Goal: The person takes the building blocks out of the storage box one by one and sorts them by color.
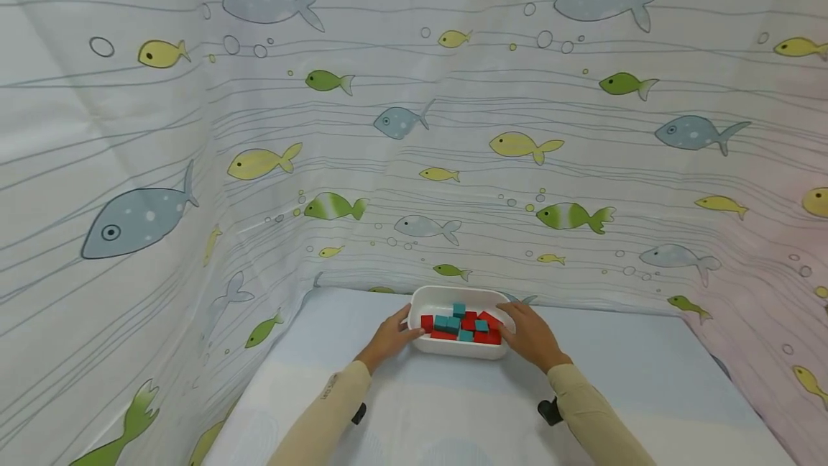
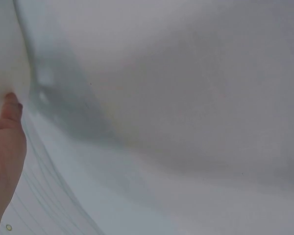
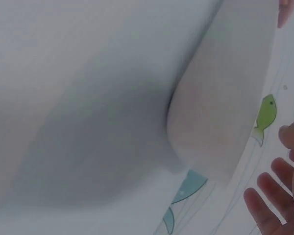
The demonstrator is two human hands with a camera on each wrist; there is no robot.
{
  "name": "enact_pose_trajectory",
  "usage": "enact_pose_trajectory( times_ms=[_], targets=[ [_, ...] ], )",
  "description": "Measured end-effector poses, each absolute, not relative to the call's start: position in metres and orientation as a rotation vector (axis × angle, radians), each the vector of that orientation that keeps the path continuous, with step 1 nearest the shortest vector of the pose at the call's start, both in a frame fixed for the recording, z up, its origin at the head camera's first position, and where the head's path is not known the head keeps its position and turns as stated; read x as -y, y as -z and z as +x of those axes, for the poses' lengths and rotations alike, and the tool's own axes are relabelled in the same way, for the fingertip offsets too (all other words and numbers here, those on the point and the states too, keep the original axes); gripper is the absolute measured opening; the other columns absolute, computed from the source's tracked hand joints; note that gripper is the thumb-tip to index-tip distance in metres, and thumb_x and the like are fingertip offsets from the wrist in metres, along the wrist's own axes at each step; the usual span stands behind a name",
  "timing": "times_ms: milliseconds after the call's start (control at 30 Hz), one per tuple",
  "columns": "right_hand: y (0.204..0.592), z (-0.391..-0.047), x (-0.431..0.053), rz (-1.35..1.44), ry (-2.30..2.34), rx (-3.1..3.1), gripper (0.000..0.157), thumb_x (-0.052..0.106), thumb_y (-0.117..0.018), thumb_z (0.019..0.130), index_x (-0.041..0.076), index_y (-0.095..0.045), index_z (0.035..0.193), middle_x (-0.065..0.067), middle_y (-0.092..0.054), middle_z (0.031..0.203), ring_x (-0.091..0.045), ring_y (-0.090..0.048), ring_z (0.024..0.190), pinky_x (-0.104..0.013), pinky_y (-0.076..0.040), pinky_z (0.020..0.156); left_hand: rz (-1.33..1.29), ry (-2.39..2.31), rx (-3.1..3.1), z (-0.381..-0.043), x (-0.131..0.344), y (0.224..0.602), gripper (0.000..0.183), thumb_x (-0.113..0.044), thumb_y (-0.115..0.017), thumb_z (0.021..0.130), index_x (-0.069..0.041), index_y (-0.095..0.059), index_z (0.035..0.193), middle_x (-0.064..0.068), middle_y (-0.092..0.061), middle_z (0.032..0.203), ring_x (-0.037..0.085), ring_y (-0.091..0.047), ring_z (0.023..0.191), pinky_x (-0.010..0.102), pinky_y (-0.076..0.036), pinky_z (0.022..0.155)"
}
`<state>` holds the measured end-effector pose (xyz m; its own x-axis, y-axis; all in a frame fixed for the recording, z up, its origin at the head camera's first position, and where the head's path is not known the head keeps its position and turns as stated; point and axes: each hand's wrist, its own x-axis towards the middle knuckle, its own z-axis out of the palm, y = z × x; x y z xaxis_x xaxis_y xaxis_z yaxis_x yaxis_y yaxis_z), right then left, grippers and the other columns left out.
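Observation:
A white plastic bin (image 1: 459,348) sits at the far side of the table, holding several red blocks (image 1: 427,323) and several teal blocks (image 1: 458,310). My left hand (image 1: 388,339) grips the bin's left end, its thumb at the rim. In the left wrist view, that hand (image 2: 7,139) meets the pale bin wall (image 2: 7,44). My right hand (image 1: 529,335) is at the bin's right end, fingers over the red blocks there. The right wrist view has the fingers (image 3: 269,196) spread and loosely bent, apart from the bin wall (image 3: 218,103).
A pale table (image 1: 446,416) lies under the bin. Fish-patterned sheeting (image 1: 479,185) rises behind and at both sides, close to the bin's back. Black devices (image 1: 550,412) are on the wrists.

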<state>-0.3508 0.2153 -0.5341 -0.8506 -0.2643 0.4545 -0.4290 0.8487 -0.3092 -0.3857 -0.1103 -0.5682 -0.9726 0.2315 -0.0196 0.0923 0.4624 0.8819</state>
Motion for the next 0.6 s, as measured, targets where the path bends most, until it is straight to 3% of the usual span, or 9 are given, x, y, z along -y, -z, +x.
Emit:
enact_pose_trajectory(
  times_ms=[300,600],
  targets=[
    [0.523,-0.380,-0.184,0.617,-0.667,2.828,0.039,0.009,-0.075,0.086,0.006,-0.066,0.124,-0.007,-0.065,0.123,-0.029,-0.056,0.119,-0.047,-0.046,0.101,0.273,-1.557,-2.557,-0.382,0.111,0.563,0.076,-0.026,-0.070,0.091,-0.009,-0.030,0.153,0.014,-0.034,0.155,0.036,-0.050,0.128,0.047,-0.046,0.101],
    [0.543,-0.401,-0.178,0.614,-0.674,2.968,0.031,-0.002,-0.071,0.084,0.000,-0.070,0.115,-0.010,-0.068,0.114,-0.030,-0.058,0.112,-0.050,-0.046,0.100,0.276,-1.569,-2.538,-0.379,0.109,0.560,0.074,-0.025,-0.069,0.092,-0.008,-0.030,0.153,0.015,-0.033,0.155,0.038,-0.048,0.129,0.049,-0.044,0.103]
  ],
)
